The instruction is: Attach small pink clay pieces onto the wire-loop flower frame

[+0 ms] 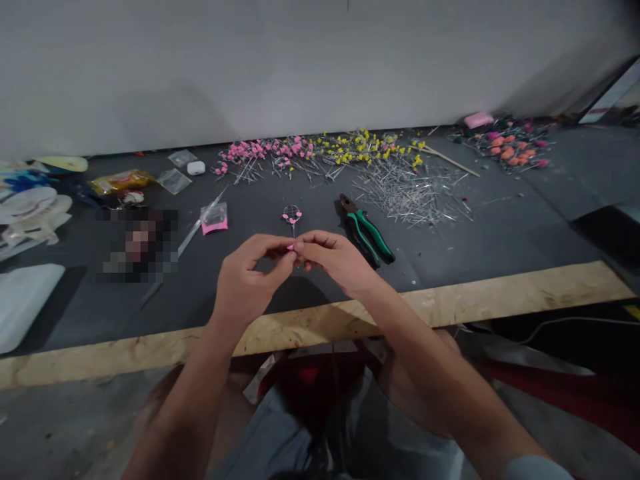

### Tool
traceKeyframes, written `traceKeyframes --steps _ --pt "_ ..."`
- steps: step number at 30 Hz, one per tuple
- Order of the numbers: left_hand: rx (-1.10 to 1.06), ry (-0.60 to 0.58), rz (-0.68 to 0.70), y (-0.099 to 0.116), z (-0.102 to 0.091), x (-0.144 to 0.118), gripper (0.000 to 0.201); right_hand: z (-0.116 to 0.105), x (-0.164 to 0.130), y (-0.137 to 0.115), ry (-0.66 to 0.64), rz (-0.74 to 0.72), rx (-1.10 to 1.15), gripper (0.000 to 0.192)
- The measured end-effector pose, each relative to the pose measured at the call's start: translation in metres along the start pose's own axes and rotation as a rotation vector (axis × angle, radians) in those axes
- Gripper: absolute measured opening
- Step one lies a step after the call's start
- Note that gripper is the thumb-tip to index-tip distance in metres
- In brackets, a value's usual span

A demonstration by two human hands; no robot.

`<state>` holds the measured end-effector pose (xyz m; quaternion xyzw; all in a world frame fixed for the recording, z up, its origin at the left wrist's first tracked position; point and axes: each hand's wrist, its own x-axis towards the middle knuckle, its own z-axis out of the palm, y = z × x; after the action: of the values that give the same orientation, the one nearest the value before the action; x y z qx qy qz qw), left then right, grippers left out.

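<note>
My left hand and my right hand meet fingertip to fingertip above the dark table, near its front edge. Between their pinched fingers shows a small pink piece, soft-looking and partly hidden. Just beyond the fingertips is a thin wire piece with a rounded loop and several pink bits on it; its stem runs down toward my hands, and its lower end is hidden. Green-handled pliers lie right of my right hand. To the left, a small clear bag has pink material in its bottom.
Along the wall lie pink-tipped wires, yellow-tipped wires and a heap of bare wires. Orange and magenta pieces sit far right. A white case and a yellow packet are at left. A wooden strip edges the table.
</note>
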<state>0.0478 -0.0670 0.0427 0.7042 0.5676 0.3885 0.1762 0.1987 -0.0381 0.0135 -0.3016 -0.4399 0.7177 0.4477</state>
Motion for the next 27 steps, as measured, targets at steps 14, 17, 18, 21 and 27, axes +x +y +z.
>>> traceKeyframes --steps 14,17,18,21,27 --pt "0.172 -0.075 0.357 -0.008 0.01 0.02 0.01 -0.016 0.012 0.001 0.085 -0.022 -0.078 0.008" --pt "0.143 -0.09 0.288 -0.009 0.009 0.023 0.01 -0.016 0.013 0.005 0.11 -0.033 -0.031 0.008" --pt "0.136 -0.087 0.244 -0.011 0.007 0.023 0.01 -0.017 0.013 0.006 0.117 -0.024 -0.013 0.007" --pt "0.138 -0.028 0.072 -0.023 -0.001 0.023 0.011 -0.022 0.013 0.005 0.174 -0.008 0.007 0.003" --pt "0.085 -0.095 -0.217 -0.057 -0.012 0.023 0.027 -0.032 0.014 0.005 0.257 -0.025 -0.014 0.006"
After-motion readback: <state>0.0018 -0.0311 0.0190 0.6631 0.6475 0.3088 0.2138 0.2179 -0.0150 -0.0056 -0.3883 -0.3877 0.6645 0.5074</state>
